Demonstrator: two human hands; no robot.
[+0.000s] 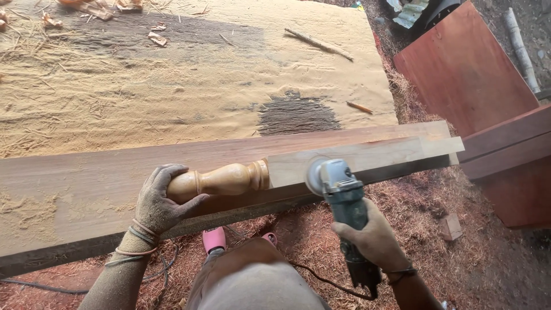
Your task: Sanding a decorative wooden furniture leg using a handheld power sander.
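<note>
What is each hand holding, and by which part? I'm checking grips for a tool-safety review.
The left hand grips the turned wooden leg at its rounded end. The right hand holds the angle grinder by its body.

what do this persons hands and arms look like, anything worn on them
Both hands are bare, without gloves, and coated in fine sawdust. The left hand has several thin rubber bands around its wrist, reddish and pale green ones, and the dusty forearm below shows no sleeve. The right hand has a thin dark band around its wrist, and no sleeve shows there either.
</note>
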